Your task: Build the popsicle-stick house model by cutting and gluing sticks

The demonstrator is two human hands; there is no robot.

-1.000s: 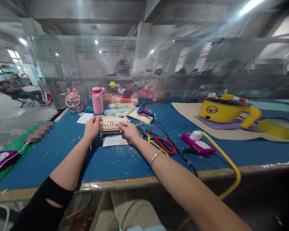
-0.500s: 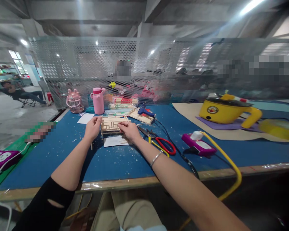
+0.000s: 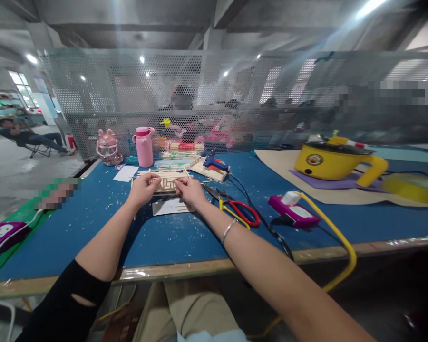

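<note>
Between my two hands is a small model built of thin wooden sticks, its front worked as a lattice. My left hand is closed on its left part, thumb and fingers pinched at the lattice. At the right side, my right hand pinches the model's edge with thumb and forefinger. My fingers hide parts of both sides, and any single stick within them is too small to make out. Below the model lies a white paper with a few thin sticks on it.
Right of my hands lie red-handled scissors, a blue glue gun on a wooden piece, and a purple power socket. A yellow pot stands farther right. Behind are a pink bottle and a mesh screen. A person reclines far left.
My left hand has shifted right, from the model's left edge onto its front. My right hand stays at the right side. The view has moved slightly.
</note>
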